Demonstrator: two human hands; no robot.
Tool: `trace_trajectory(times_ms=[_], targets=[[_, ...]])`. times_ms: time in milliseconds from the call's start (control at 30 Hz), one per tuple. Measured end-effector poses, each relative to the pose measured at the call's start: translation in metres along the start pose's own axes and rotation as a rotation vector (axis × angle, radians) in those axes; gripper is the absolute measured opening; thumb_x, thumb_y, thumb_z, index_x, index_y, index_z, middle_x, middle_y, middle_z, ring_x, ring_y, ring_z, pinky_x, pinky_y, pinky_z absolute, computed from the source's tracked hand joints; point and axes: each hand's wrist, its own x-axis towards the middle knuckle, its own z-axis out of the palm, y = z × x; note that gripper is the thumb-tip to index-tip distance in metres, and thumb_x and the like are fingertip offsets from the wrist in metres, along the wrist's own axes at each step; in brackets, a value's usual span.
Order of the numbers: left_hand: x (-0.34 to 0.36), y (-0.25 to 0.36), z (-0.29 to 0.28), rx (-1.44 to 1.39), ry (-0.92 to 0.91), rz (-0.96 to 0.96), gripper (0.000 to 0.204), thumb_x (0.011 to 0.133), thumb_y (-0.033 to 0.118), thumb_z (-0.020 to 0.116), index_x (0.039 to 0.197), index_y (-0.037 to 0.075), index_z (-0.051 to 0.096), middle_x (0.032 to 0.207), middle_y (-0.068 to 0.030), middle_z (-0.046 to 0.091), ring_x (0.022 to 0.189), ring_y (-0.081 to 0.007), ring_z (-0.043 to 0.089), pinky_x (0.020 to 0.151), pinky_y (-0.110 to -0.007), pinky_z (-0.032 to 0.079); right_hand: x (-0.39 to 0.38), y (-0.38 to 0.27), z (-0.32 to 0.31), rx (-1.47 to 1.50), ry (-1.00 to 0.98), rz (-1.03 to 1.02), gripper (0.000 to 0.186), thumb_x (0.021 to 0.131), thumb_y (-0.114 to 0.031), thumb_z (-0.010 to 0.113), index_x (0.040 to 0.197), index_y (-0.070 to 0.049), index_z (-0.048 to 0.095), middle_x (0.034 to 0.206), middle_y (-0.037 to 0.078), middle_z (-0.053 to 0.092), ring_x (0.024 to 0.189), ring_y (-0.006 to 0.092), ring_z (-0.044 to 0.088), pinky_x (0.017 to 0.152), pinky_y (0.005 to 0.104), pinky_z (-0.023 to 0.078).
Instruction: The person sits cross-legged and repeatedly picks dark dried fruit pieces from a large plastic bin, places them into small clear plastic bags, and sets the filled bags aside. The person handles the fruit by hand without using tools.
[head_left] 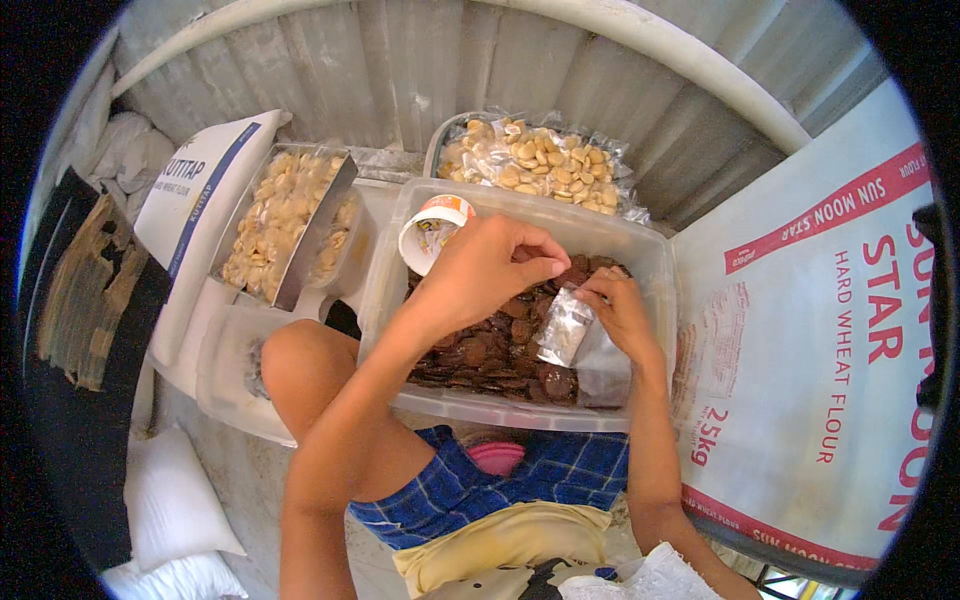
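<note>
My left hand [505, 262] reaches over a translucent plastic tub [390, 310], its thumb and index finger pinched; whatever may be between them is too small to make out. Just to its right, my right hand [615, 308] grips a small clear plastic bag [560, 330] at its upper end, with the fingers closed. Dark brown, flat round pieces [475, 350] fill much of the tub below both hands. A white cup [417, 250] with an orange and white band stands tilted at the tub's back left, partly behind my left hand, with small items inside.
Containers of pale round pieces stand at left [265, 240] and behind [535, 160]. A white flour sack [190, 200] is at back left; another large one [790, 330] borders the right. Dark padding [75, 420] and white pillow-like sacks [170, 500] lie left. Corrugated metal wall [400, 80] behind.
</note>
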Motion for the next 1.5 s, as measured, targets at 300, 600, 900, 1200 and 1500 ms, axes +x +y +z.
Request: trace_trajectory(times_ms=[300,600,900,1200,1500], targets=[[-0.002,-0.004,0.023,-0.420,0.182,-0.166,0.055,0.102,0.046,0.047,0.131,0.000,0.051,0.100,-0.0125,0.067,0.088,-0.0196,0.066,0.078,-0.034,0.054,-0.009,-0.073,-0.032,0.395,0.644,-0.079,0.016,0.090,-0.006,0.066,0.103,-0.006,0.076,0.103,0.006,0.062,0.091,0.0145,0.058,0.081,0.0259,0.047],[-0.010,-0.002,0.049,-1.488,-0.112,-0.538,0.105,0.086,0.085,0.018,0.140,0.000,0.044,0.137,-0.0211,0.053,0.125,-0.0304,0.054,0.103,-0.045,0.047,-0.041,-0.122,-0.068,0.899,0.289,-0.420,0.015,0.079,-0.004,0.074,0.093,-0.004,0.078,0.097,0.012,0.070,0.086,0.0171,0.062,0.075,0.0243,0.046],[-0.005,-0.003,0.023,-0.828,0.282,-0.187,0.015,0.094,0.018,0.067,0.098,0.004,0.069,0.083,-0.0034,0.069,0.068,-0.0084,0.062,0.057,-0.024,0.050,-0.052,-0.108,-0.072,0.551,-0.113,-0.342,0.023,0.073,-0.008,0.079,0.096,-0.004,0.077,0.109,0.012,0.066,0.090,0.0199,0.063,0.079,0.0320,0.051],[-0.010,0.005,0.033,0.204,0.413,0.057,0.037,0.100,0.034,0.056,0.081,0.004,0.066,0.055,-0.0079,0.056,0.047,-0.0166,0.053,0.047,-0.033,0.041,-0.007,-0.117,-0.056,0.901,0.276,-0.140,0.039,0.081,-0.018,0.076,0.116,-0.002,0.065,0.115,0.007,0.058,0.073,0.0066,0.051,0.054,0.0195,0.041],[-0.013,0.002,0.023,0.283,0.532,0.185,0.036,0.100,0.036,0.055,0.093,0.006,0.074,0.061,-0.0121,0.062,0.051,-0.0246,0.060,0.050,-0.036,0.044,0.007,-0.107,-0.044,1.570,-0.406,-0.047,0.017,0.091,-0.021,0.069,0.091,-0.011,0.056,0.079,-0.002,0.057,0.053,0.0011,0.037,0.043,0.0188,0.026]])
